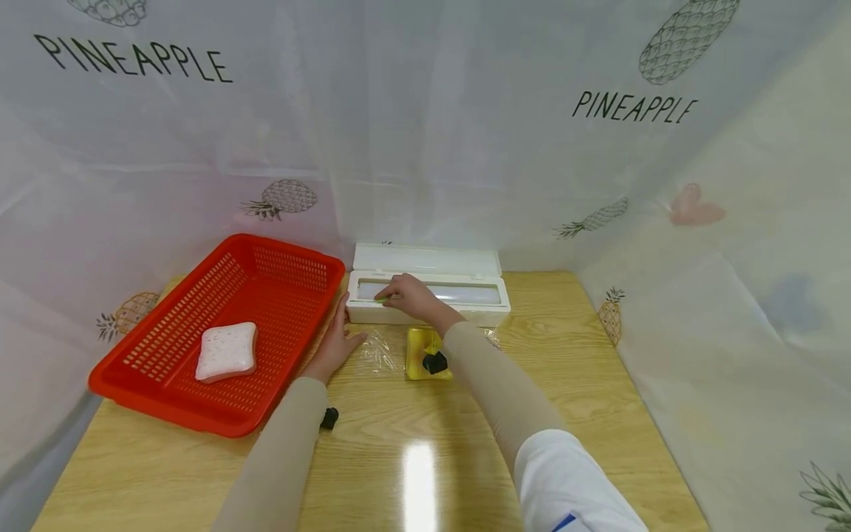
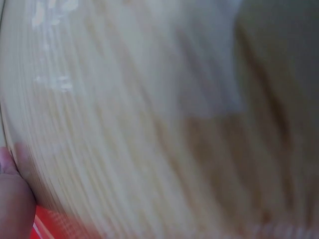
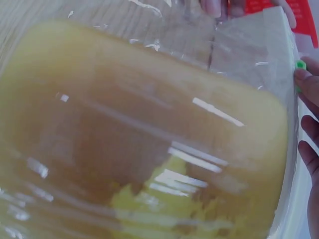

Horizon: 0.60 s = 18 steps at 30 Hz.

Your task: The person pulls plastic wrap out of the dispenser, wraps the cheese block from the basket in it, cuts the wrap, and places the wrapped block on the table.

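Observation:
A white cling film dispenser [image 1: 425,316] lies along the back of the table, its lid tipped back. My right hand [image 1: 415,299] pinches a small green slide cutter [image 3: 300,64] on its front edge, near the left end. My left hand [image 1: 332,346] rests with extended fingers against the dispenser's left end, thumb spread to the side. Clear cling film [image 1: 377,353] spreads from the dispenser's front over the wood. Under it sits a yellow tray [image 1: 414,356]; the right wrist view shows yellow, leaf-edged contents [image 3: 164,199] through the film.
A red plastic basket [image 1: 266,414] stands at the left, close beside my left forearm. Inside it lies a white, bread-slice-shaped piece [image 1: 227,351]. A pineapple-print curtain [image 1: 432,148] hangs behind the table [image 1: 372,458] and down both sides.

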Each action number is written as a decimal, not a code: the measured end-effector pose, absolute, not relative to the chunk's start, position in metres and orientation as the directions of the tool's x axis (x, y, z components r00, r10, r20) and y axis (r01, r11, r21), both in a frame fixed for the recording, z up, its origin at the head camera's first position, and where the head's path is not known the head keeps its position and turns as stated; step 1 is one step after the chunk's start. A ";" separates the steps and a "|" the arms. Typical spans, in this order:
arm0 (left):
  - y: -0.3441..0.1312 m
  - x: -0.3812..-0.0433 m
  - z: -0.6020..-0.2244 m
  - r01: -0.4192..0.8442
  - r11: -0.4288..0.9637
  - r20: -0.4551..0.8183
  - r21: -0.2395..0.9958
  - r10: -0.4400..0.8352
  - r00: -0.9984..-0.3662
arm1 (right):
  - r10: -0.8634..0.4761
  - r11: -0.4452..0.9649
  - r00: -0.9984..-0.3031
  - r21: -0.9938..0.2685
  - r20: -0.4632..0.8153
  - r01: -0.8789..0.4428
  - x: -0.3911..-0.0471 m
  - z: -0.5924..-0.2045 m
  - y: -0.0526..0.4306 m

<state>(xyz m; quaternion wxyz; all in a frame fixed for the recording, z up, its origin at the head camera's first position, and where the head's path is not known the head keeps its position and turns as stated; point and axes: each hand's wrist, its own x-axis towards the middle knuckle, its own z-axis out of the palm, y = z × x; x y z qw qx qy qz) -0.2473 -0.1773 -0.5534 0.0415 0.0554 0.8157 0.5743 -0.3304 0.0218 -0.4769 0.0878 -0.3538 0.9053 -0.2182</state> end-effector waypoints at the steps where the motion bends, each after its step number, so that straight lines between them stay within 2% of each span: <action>1: -0.178 -0.248 -0.554 0.043 0.333 -0.004 0.942 0.138 -0.990 | -0.676 0.659 -0.737 -0.455 -0.007 -0.599 -0.330 -0.477 0.023; 7: -0.178 -0.248 -0.555 0.050 0.317 0.002 0.947 0.149 -0.989 | -0.665 0.670 -0.746 -0.443 -0.004 -0.595 -0.327 -0.474 0.029; 14: -0.177 -0.247 -0.555 0.047 0.310 0.004 0.950 0.138 -0.990 | -0.713 0.662 -0.700 -0.291 0.040 -0.691 -0.323 -0.470 0.034; 18: -0.178 -0.247 -0.553 0.048 0.310 0.005 0.949 0.139 -0.990 | -0.723 0.660 -0.690 -0.259 0.039 -0.706 -0.324 -0.468 0.042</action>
